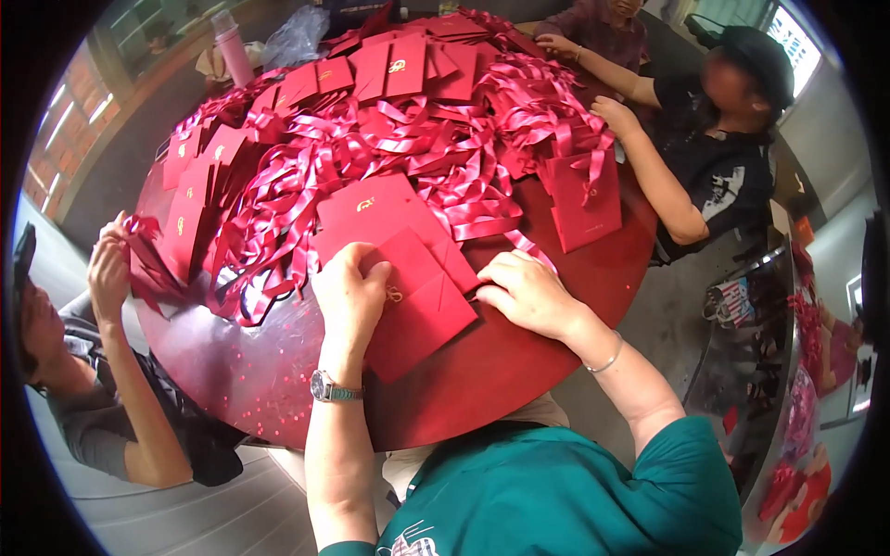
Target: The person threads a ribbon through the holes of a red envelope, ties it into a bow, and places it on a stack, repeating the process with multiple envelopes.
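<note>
A flat red paper bag (422,310) with a small gold emblem lies tilted at the table's near edge, overlapping another red bag (371,208). My left hand (350,296) grips its left side, the thumb lying on top and the other fingers curled. At the bag's right edge, my right hand (530,295) has its fingers closed in a pinch; what is between them is hidden. A shiny red ribbon (533,248) runs from the pile and passes behind the knuckles of that hand.
A tangled heap of red ribbons (371,139) covers the middle of the round table (445,408). Stacked red bags (394,67) stand beyond, with more at left (190,199) and right (586,199). A pink bottle (234,51) is at the back. Several people sit around, one handling ribbons at left.
</note>
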Demonstrator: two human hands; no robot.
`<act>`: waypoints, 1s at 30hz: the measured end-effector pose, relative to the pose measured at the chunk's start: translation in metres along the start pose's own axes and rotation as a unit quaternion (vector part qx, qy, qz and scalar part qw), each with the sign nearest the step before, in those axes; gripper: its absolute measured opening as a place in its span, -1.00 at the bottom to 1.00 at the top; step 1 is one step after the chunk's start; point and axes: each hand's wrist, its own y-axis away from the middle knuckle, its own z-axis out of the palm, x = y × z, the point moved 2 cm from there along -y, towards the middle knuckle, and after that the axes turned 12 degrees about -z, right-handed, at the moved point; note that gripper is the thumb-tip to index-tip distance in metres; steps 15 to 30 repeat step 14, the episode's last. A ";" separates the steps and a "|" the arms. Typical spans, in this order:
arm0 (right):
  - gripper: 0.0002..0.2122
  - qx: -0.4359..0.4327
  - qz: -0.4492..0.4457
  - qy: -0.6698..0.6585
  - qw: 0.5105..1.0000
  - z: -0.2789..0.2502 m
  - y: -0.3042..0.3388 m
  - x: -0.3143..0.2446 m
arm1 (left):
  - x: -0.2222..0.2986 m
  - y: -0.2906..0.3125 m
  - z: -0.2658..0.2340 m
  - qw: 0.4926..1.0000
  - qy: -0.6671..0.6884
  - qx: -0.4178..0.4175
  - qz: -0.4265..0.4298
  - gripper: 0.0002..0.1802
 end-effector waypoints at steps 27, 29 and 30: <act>-0.87 0.156 -0.106 -0.011 0.982 -0.012 -0.052 -0.050 | -0.002 -0.002 -0.010 0.982 0.136 -0.110 -0.067 -0.72; -0.87 0.156 -0.106 -0.011 0.982 -0.012 -0.052 -0.050 | -0.002 -0.002 -0.010 0.982 0.136 -0.110 -0.067 -0.72; -0.87 0.156 -0.106 -0.011 0.982 -0.012 -0.052 -0.050 | -0.002 -0.002 -0.010 0.982 0.136 -0.110 -0.067 -0.72</act>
